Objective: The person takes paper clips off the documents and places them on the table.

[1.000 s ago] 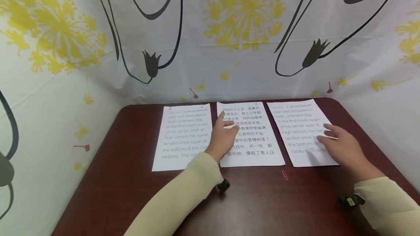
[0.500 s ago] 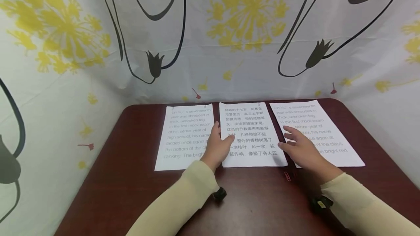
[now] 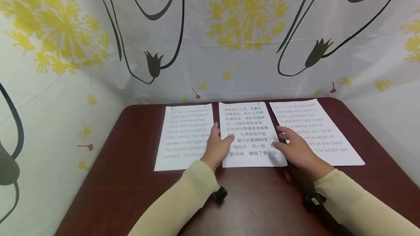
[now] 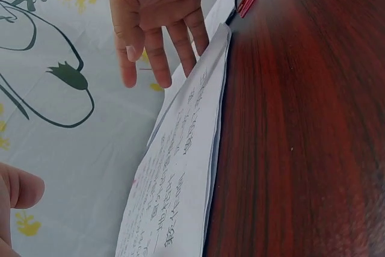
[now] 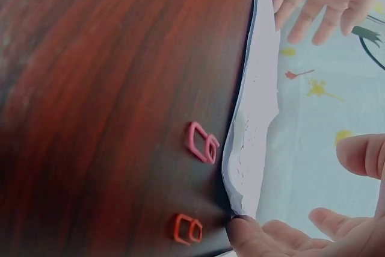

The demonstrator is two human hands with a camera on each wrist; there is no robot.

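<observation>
1. Patterned cloth (image 3: 210, 46) with yellow flowers and black looping stems is hanging behind and beside a dark reddish worktop (image 3: 256, 207), filling the upper half of the head view.
2. Three printed sheets are lying side by side across the middle of that view: a left sheet (image 3: 187, 134) in English, a middle sheet (image 3: 251, 126) in Chinese characters, and a right sheet (image 3: 325, 134) in English.
3. The left hand (image 3: 218, 146) is resting at the middle sheet's left edge, near centre frame, its fingers spreading loosely onto the paper; its grip is relaxed and is closing on nothing.
4. The right hand (image 3: 295, 146) is lying just right of centre, over the gap between the middle and right sheets, with straight fingers reaching onto the middle sheet's lower right part; its grip is flat and is holding nothing.
5. In the left wrist view the right hand's fingers (image 4: 159, 58) are pointing down at the top of the frame, touching the paper's edge.
6. Two red paper clips (image 3: 288, 174) are lying on the bare worktop just below the sheets, close under the right hand; the right wrist view is showing them at lower centre, beside the paper's edge.
7. Cream sleeves (image 3: 177, 203) are covering both forearms in the lower part of the head view.
</observation>
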